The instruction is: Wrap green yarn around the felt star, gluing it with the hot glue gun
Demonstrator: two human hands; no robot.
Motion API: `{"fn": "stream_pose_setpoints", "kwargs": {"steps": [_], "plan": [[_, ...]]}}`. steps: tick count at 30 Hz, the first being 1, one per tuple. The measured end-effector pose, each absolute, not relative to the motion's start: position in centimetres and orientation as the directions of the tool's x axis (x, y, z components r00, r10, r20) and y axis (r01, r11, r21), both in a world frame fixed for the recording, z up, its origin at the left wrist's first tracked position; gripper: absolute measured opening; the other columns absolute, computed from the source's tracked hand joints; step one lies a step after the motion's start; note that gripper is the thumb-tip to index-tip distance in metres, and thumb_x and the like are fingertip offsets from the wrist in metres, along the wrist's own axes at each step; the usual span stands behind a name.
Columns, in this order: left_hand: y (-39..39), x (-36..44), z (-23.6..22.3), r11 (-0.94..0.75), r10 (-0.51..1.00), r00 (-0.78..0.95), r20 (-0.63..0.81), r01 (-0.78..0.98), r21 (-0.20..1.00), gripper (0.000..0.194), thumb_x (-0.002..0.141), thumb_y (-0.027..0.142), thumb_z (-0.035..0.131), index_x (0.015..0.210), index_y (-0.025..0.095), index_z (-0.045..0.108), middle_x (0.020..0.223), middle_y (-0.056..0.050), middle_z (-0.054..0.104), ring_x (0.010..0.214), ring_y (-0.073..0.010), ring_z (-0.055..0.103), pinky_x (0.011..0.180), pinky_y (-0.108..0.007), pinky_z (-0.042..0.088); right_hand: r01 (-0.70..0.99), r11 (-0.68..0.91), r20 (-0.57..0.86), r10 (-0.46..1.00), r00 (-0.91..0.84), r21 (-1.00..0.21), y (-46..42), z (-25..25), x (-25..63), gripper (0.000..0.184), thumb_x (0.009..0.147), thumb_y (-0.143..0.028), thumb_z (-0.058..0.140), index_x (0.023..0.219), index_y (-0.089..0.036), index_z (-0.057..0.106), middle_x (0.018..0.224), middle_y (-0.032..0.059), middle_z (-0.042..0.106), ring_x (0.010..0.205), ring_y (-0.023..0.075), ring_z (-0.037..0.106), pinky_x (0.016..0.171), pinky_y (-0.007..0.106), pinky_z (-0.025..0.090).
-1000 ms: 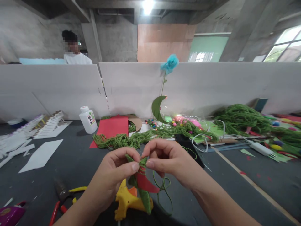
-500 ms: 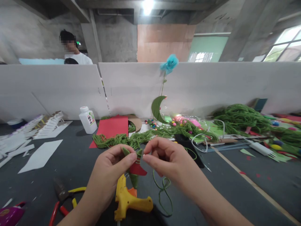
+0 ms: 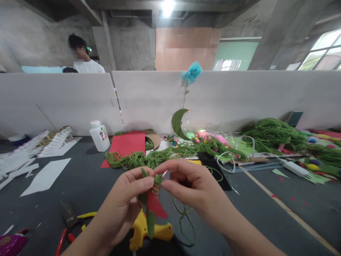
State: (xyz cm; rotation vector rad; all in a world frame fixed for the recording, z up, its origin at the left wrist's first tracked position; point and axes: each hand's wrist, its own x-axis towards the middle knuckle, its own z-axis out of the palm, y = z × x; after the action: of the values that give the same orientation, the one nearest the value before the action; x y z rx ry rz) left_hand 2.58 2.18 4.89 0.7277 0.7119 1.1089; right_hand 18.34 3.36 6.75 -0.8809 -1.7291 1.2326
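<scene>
Left hand (image 3: 125, 199): thumb and index pinch the green piece (image 3: 150, 222) near its top. Right hand (image 3: 197, 186): index at the top, thumb just beside, gap between them; can't tell if they grip the small pinkish bit (image 3: 164, 174) there. Piece hangs tip-down above the table (image 3: 87, 177), toward its near edge, red flap (image 3: 157, 206) slanting right, wraps above it.

Risks, my read:
- Only a small pinch holds it; if the left eases, the piece could twist or drop, and the wraps may slacken.
- Tip overlaps the glue gun (image 3: 163, 232) in view. Contact unclear; if the gun's hot, lowering the hands could mark the piece.
- Loose cord (image 3: 181, 224) loops under the right hand; a finger could snag it.
</scene>
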Motion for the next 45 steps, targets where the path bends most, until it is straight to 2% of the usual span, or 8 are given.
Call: {"fn": "stream_pose_setpoints", "kwargs": {"steps": [5, 12, 18, 23, 26, 30, 36, 45], "plan": [[2.2, 2.3, 4.3, 0.338, 0.926, 0.343, -0.157, -0.567, 0.752, 0.005, 0.069, 0.017, 0.069, 0.072, 0.015, 0.068, 0.059, 0.001, 0.058, 0.053, -0.0067, 0.051, 0.055, -0.017, 0.045, 0.065, 0.36, 0.29, 0.834, -0.469, -0.931, 3.6, 6.7, 18.7, 0.013, 0.079, -0.02, 0.058, 0.088, -0.023, 0.068, 0.067, -0.0028, 0.064, 0.054, 0.0079, 0.054, 0.049, 0.019, 0.039], [2.5, 2.4, 3.8, 0.371, 0.893, 0.44, -0.095, -0.601, 0.708, 0.005, 0.071, 0.015, 0.066, 0.075, 0.013, 0.069, 0.062, 0.0, 0.06, 0.055, -0.0069, 0.053, 0.057, -0.017, 0.045, -0.026, 0.282, 0.252, 0.806, -0.536, -0.959, 3.5, 6.4, 18.6, 0.013, 0.081, -0.017, 0.057, 0.09, -0.022, 0.065, 0.072, -0.0018, 0.067, 0.066, 0.0106, 0.065, 0.059, 0.021, 0.048], [2.6, 2.8, 3.8, 0.431, 0.826, 0.558, -0.08, -0.532, 0.729, 0.007, 0.075, 0.015, 0.061, 0.073, 0.012, 0.067, 0.062, 0.0, 0.056, 0.055, -0.0066, 0.05, 0.056, -0.017, 0.041, -0.009, 0.19, 0.167, 0.838, -0.52, -0.982, 3.5, 6.7, 18.5, 0.003, 0.078, -0.02, 0.061, 0.075, -0.018, 0.06, 0.059, -0.0028, 0.061, 0.053, 0.0088, 0.058, 0.049, 0.019, 0.041], [3.1, 2.0, 4.3, 0.126, 0.959, 0.283, -0.03, -0.326, 0.937, 0.01, 0.075, 0.021, 0.063, 0.085, 0.02, 0.067, 0.083, 0.0, 0.062, 0.079, -0.0128, 0.055, 0.074, -0.021, 0.042, 0.186, 0.219, 0.136, 0.915, -0.38, -0.958, 4.0, 7.1, 18.6, 0.007, 0.073, -0.016, 0.062, 0.067, -0.017, 0.059, 0.047, -0.0089, 0.039, 0.042, 0.0042, 0.033, 0.041, 0.017, 0.025], [2.8, 1.6, 4.6, -0.036, 0.982, 0.18, 0.053, -0.094, 0.995, 0.01, 0.073, 0.028, 0.064, 0.078, 0.02, 0.068, 0.077, -0.001, 0.062, 0.078, -0.0155, 0.054, 0.07, -0.022, 0.042, 0.262, 0.203, 0.11, 0.938, -0.33, -0.943, 4.3, 7.0, 18.6, 0.007, 0.072, -0.019, 0.061, 0.067, -0.017, 0.057, 0.048, -0.0087, 0.038, 0.043, 0.0052, 0.033, 0.041, 0.019, 0.025], [2.2, 1.7, 4.6, -0.05, 0.993, 0.108, 0.038, 0.11, 0.993, 0.006, 0.068, 0.023, 0.068, 0.073, 0.021, 0.067, 0.07, 0.001, 0.06, 0.069, -0.0143, 0.053, 0.064, -0.023, 0.042, 0.294, 0.21, 0.121, 0.948, -0.294, -0.932, 4.1, 7.0, 18.5, 0.007, 0.072, -0.02, 0.059, 0.067, -0.018, 0.056, 0.048, -0.0082, 0.038, 0.042, 0.0058, 0.035, 0.041, 0.02, 0.027], [2.4, 2.0, 4.3, 0.015, 0.999, 0.031, -0.011, -0.123, 0.992, 0.006, 0.067, 0.025, 0.071, 0.072, 0.023, 0.069, 0.066, 0.004, 0.062, 0.064, -0.0091, 0.05, 0.06, -0.017, 0.039, 0.232, 0.209, 0.141, 0.95, -0.279, -0.95, 3.4, 7.2, 18.3, 0.005, 0.076, -0.022, 0.056, 0.08, -0.02, 0.056, 0.052, -0.0076, 0.042, 0.047, 0.0078, 0.042, 0.045, 0.02, 0.032], [1.9, 2.5, 4.8, 0.16, 0.987, 0.067, -0.145, -0.363, 0.918, 0.009, 0.062, 0.021, 0.075, 0.068, 0.02, 0.069, 0.061, 0.003, 0.063, 0.06, -0.0088, 0.052, 0.058, -0.017, 0.041, 0.244, 0.272, 0.206, 0.942, -0.266, -0.931, 3.1, 7.4, 18.4, 0.006, 0.073, -0.017, 0.056, 0.066, -0.017, 0.057, 0.053, -0.0053, 0.045, 0.049, 0.007, 0.037, 0.043, 0.019, 0.029]]}}
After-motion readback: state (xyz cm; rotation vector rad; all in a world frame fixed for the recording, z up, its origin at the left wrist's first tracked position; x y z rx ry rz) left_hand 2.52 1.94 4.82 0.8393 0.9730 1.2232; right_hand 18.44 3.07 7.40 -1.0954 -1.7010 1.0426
